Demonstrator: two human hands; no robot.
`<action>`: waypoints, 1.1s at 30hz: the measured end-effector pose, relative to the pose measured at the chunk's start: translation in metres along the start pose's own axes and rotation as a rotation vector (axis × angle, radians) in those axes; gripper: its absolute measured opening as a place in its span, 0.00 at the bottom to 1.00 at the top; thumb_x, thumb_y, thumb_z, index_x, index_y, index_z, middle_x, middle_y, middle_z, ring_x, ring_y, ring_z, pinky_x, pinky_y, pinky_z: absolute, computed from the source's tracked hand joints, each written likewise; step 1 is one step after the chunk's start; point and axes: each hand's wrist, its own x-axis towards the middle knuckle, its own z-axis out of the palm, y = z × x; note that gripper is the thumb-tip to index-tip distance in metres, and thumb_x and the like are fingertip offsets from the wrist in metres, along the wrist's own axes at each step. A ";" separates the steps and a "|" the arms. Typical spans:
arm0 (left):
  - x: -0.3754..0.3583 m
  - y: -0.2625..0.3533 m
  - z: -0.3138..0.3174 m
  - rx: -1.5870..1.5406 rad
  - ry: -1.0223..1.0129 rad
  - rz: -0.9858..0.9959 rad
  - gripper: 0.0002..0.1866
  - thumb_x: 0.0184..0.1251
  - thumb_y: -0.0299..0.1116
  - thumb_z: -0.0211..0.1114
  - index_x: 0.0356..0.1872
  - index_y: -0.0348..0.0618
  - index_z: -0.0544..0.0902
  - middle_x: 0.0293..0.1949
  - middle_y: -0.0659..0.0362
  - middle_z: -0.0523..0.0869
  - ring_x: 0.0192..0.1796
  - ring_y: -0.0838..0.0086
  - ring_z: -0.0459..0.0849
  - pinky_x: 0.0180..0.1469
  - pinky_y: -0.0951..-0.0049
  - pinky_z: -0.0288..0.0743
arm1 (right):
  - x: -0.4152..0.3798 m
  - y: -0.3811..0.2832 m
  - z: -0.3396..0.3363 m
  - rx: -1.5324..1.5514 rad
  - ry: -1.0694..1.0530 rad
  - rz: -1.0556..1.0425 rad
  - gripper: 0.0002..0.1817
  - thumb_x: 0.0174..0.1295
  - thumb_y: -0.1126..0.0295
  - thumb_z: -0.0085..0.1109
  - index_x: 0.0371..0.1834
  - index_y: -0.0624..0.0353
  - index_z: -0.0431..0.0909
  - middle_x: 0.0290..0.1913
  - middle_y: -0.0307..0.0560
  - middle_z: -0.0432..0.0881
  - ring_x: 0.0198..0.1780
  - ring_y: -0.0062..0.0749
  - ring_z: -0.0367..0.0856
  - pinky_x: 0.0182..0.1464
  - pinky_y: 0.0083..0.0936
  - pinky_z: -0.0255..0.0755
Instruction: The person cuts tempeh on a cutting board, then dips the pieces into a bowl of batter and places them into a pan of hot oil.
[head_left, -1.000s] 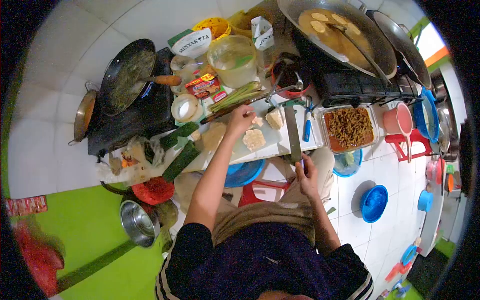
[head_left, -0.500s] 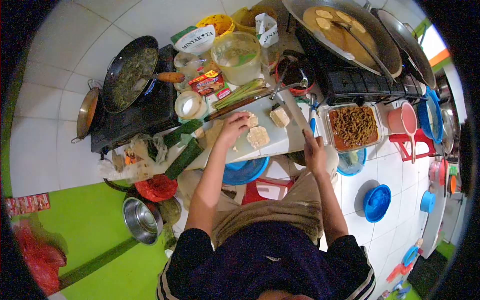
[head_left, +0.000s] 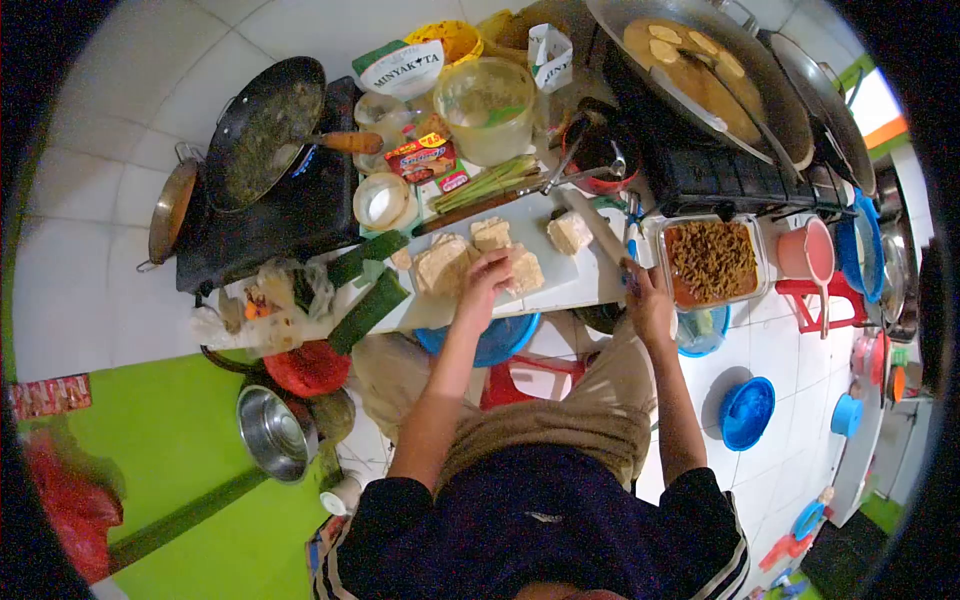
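Observation:
In the head view, my left hand is over the cutting board, its fingers closed at the edge of a pale, lumpy tempeh slice. A second tempeh slice lies just beyond, and a larger tempeh slab sits to the left. My right hand is wrapped round the handle of a knife. Its broad blade points up and left, beside a thick tempeh block. The blade appears apart from the block. My left fingertips partly cover the slice.
A glass dish of brown food stands to the right. Behind the board are lemongrass stalks and a plastic tub. A wok of frying pieces is at back right, a dark pan over a flame at left.
My left hand has moved from the farther tempeh slice to the nearer one, uncovering the slab at left. My right hand still holds the knife near the block. The whole view has shifted slightly.

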 end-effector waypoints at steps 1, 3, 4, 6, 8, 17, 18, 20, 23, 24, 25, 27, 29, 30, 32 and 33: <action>-0.007 -0.002 0.005 0.081 0.036 0.037 0.15 0.64 0.27 0.62 0.53 0.40 0.78 0.47 0.62 0.82 0.45 0.78 0.79 0.45 0.78 0.76 | -0.003 0.003 0.005 -0.022 0.009 0.023 0.26 0.52 0.82 0.57 0.56 0.51 0.76 0.37 0.52 0.72 0.37 0.47 0.75 0.41 0.37 0.72; -0.013 -0.005 0.013 0.108 0.065 0.086 0.16 0.62 0.27 0.65 0.52 0.40 0.79 0.44 0.63 0.81 0.42 0.79 0.79 0.43 0.77 0.76 | -0.004 0.008 0.020 -0.063 0.032 0.061 0.26 0.52 0.82 0.58 0.57 0.51 0.75 0.37 0.53 0.72 0.38 0.47 0.75 0.42 0.38 0.72; -0.014 -0.007 0.015 0.098 0.078 0.102 0.16 0.61 0.26 0.65 0.51 0.41 0.79 0.44 0.63 0.81 0.43 0.79 0.79 0.43 0.77 0.76 | -0.003 0.009 0.023 -0.050 0.036 0.071 0.26 0.52 0.82 0.58 0.57 0.51 0.75 0.37 0.54 0.71 0.39 0.48 0.75 0.43 0.38 0.71; -0.014 -0.012 0.019 0.039 0.110 0.115 0.16 0.61 0.26 0.64 0.52 0.42 0.79 0.44 0.64 0.81 0.44 0.80 0.79 0.43 0.77 0.76 | 0.000 0.011 0.029 -0.028 0.044 0.096 0.26 0.52 0.81 0.59 0.57 0.52 0.75 0.38 0.54 0.71 0.42 0.48 0.74 0.46 0.39 0.70; -0.010 -0.014 0.022 -0.059 0.146 0.116 0.16 0.62 0.25 0.64 0.52 0.43 0.78 0.44 0.64 0.80 0.45 0.79 0.79 0.43 0.77 0.76 | 0.005 0.014 0.038 -0.073 0.087 0.054 0.25 0.52 0.80 0.59 0.56 0.52 0.75 0.39 0.55 0.72 0.44 0.50 0.73 0.48 0.40 0.69; -0.001 -0.026 0.043 -0.087 0.087 0.153 0.19 0.63 0.24 0.62 0.56 0.44 0.74 0.51 0.60 0.78 0.50 0.76 0.78 0.49 0.74 0.75 | 0.028 -0.108 0.070 0.961 -0.110 0.277 0.12 0.65 0.66 0.57 0.39 0.68 0.77 0.35 0.48 0.82 0.36 0.29 0.80 0.38 0.24 0.75; 0.000 -0.024 0.046 -0.041 0.082 0.232 0.18 0.63 0.25 0.62 0.54 0.42 0.74 0.50 0.58 0.79 0.51 0.73 0.78 0.52 0.73 0.74 | 0.033 -0.111 0.078 1.094 -0.154 0.338 0.12 0.66 0.67 0.56 0.36 0.68 0.76 0.32 0.45 0.81 0.34 0.27 0.79 0.36 0.24 0.74; -0.003 -0.016 0.045 0.192 0.076 0.283 0.17 0.64 0.25 0.62 0.54 0.40 0.73 0.49 0.57 0.80 0.51 0.73 0.78 0.53 0.73 0.74 | 0.043 -0.113 0.094 1.203 -0.176 0.400 0.12 0.67 0.68 0.55 0.32 0.67 0.75 0.27 0.41 0.79 0.31 0.25 0.77 0.34 0.24 0.72; 0.017 -0.010 0.025 0.582 0.095 0.557 0.15 0.62 0.26 0.62 0.51 0.42 0.76 0.47 0.53 0.82 0.49 0.67 0.81 0.52 0.72 0.74 | 0.052 -0.100 0.105 1.067 -0.134 0.354 0.12 0.67 0.67 0.55 0.29 0.64 0.73 0.25 0.40 0.77 0.28 0.23 0.74 0.34 0.23 0.70; 0.031 -0.002 0.014 0.737 0.128 0.615 0.14 0.61 0.26 0.62 0.49 0.43 0.78 0.47 0.52 0.82 0.49 0.65 0.81 0.52 0.71 0.74 | 0.055 -0.089 0.108 0.987 -0.148 0.292 0.13 0.67 0.66 0.55 0.28 0.63 0.72 0.26 0.39 0.77 0.28 0.21 0.74 0.34 0.22 0.69; 0.037 0.010 0.009 0.892 0.162 0.671 0.14 0.60 0.26 0.62 0.48 0.44 0.79 0.47 0.52 0.82 0.48 0.63 0.82 0.52 0.70 0.74 | 0.058 -0.085 0.106 0.906 -0.164 0.231 0.13 0.67 0.65 0.56 0.27 0.61 0.72 0.26 0.39 0.77 0.28 0.20 0.73 0.35 0.20 0.68; 0.037 0.039 0.010 1.264 0.135 0.539 0.13 0.57 0.27 0.62 0.45 0.46 0.82 0.47 0.51 0.82 0.48 0.59 0.82 0.51 0.66 0.74 | 0.061 -0.083 0.098 0.892 -0.173 0.198 0.09 0.67 0.69 0.55 0.35 0.64 0.75 0.25 0.41 0.77 0.28 0.22 0.73 0.33 0.22 0.68; 0.041 0.050 0.011 1.493 0.117 0.517 0.13 0.56 0.27 0.62 0.43 0.48 0.83 0.47 0.52 0.83 0.48 0.57 0.81 0.50 0.62 0.74 | 0.063 -0.088 0.087 0.876 -0.141 0.200 0.08 0.66 0.71 0.54 0.40 0.66 0.77 0.25 0.44 0.77 0.27 0.25 0.74 0.33 0.24 0.69; 0.045 0.048 0.007 1.540 0.116 0.568 0.13 0.56 0.28 0.62 0.43 0.48 0.84 0.46 0.52 0.83 0.47 0.56 0.81 0.51 0.60 0.73 | 0.062 -0.089 0.081 0.743 -0.127 0.162 0.09 0.66 0.72 0.54 0.43 0.66 0.77 0.26 0.46 0.78 0.28 0.27 0.75 0.33 0.25 0.70; 0.057 0.043 0.000 1.628 0.104 0.654 0.12 0.56 0.30 0.62 0.42 0.49 0.84 0.45 0.53 0.83 0.47 0.56 0.81 0.51 0.57 0.72 | 0.059 -0.087 0.071 0.476 -0.095 0.092 0.11 0.65 0.73 0.53 0.48 0.65 0.76 0.28 0.51 0.80 0.29 0.31 0.78 0.34 0.27 0.71; 0.059 0.044 0.000 1.668 0.092 0.687 0.11 0.56 0.30 0.62 0.41 0.49 0.84 0.44 0.53 0.83 0.47 0.56 0.81 0.52 0.56 0.71 | 0.059 -0.084 0.070 0.469 -0.094 0.078 0.12 0.64 0.74 0.53 0.49 0.64 0.77 0.29 0.53 0.80 0.30 0.34 0.79 0.34 0.28 0.72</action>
